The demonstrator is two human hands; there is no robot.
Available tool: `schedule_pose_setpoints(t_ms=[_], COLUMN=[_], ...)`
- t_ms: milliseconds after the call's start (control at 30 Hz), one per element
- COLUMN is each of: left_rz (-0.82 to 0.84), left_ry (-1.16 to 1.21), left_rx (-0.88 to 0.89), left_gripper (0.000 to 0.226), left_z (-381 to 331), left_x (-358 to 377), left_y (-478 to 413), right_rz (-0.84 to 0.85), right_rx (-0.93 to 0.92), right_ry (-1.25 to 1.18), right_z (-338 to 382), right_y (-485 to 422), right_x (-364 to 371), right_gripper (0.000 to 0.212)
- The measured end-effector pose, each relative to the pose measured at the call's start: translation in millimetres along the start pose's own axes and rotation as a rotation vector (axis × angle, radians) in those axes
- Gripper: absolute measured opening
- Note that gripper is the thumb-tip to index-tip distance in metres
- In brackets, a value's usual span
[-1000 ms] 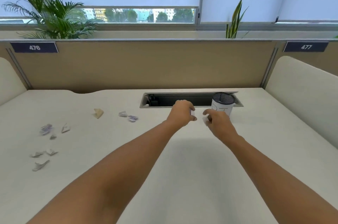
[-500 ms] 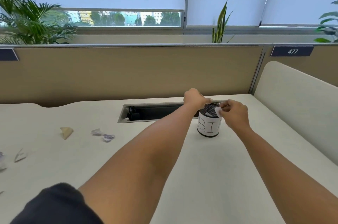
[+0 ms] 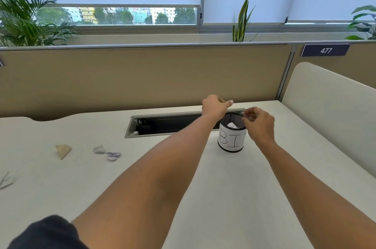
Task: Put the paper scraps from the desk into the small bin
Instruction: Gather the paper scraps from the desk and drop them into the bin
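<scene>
The small bin [image 3: 232, 140], a black mesh cup with a white "BIN" label, stands on the desk [image 3: 223, 197] in front of the cable slot. A white scrap [image 3: 232, 125] lies inside it. My left hand [image 3: 215, 105] hovers over the bin's left rim, loosely curled with the thumb out and nothing in it. My right hand [image 3: 259, 124] is at the right rim, fingertips pinched on a small pale scrap. More scraps lie to the left: a tan one [image 3: 63, 150], a grey one [image 3: 99, 149], a purple-white one [image 3: 113, 155] and one at the frame's edge [image 3: 6, 181].
An open cable slot [image 3: 168, 124] runs along the back of the desk behind the bin. A tan partition [image 3: 142, 77] closes the back, and a cream side divider [image 3: 329, 118] closes the right. Plants stand on the window ledge beyond.
Both hands carried white scraps from the desk's middle up to the bin. My left hand let its scrap fall in and opened. My view swung to the right.
</scene>
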State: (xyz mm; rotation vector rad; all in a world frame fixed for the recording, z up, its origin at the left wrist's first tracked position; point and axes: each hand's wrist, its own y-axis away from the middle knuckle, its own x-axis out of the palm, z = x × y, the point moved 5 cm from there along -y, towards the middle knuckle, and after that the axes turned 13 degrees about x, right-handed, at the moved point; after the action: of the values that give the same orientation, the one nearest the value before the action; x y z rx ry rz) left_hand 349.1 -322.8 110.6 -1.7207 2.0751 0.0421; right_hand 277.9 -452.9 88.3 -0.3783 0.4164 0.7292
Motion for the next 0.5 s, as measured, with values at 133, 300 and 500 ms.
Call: schedule_pose_setpoints(t_ms=[133, 300, 500], left_rz=[-0.043, -0.127, -0.192], left_ry=[-0.035, -0.071, -0.397], left_rx=[0.015, -0.03, -0.069], left_gripper=[0.022, 0.016, 0.021], left_z=[23.8, 68.7, 115.3], left_x=[-19.6, -54.0, -113.4], left_y=[15.2, 57.8, 127.5], right_rz=[-0.05, -0.033, 0.064], right_rx=[-0.041, -0.075, -0.115], right_ry=[-0.035, -0.035, 0.039], right_z=[1.9, 2.7, 1.4], right_y=[11.3, 31.1, 71.1], right_x=[-1.5, 2.9, 20.0], right_gripper=[0.015, 0.012, 0.01])
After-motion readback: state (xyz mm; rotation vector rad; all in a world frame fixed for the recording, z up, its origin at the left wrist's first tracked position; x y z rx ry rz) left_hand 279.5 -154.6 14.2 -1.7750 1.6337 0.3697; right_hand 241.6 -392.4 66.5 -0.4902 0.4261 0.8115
